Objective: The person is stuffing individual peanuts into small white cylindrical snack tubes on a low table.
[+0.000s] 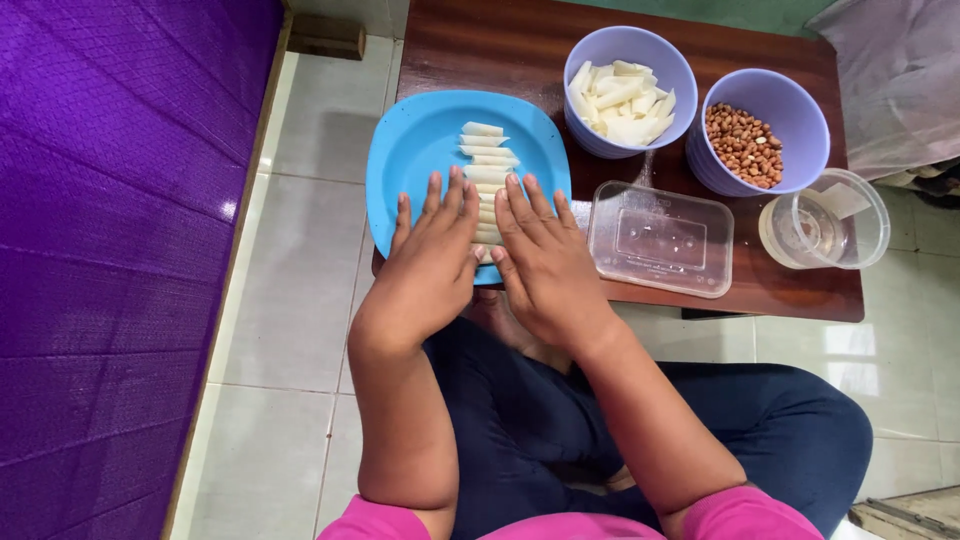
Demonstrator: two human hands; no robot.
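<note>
Single head view, looking steeply down, close over low table (780, 290) and lap.

- Your left hand (432, 255) and right hand (545, 258) lie flat, side by side, on the near half of the plate (415, 135).
- A row of sticks (487, 160) runs between your hands and on past your fingertips.
- Right of your right hand, on the table (500, 45), lies a rectangular container (661, 238).
- Beyond it stand a bowl of sticks (620, 95) and, further right, a bowl of peanuts (755, 135).
- Rightmost stands a round tub (825, 220).
</note>
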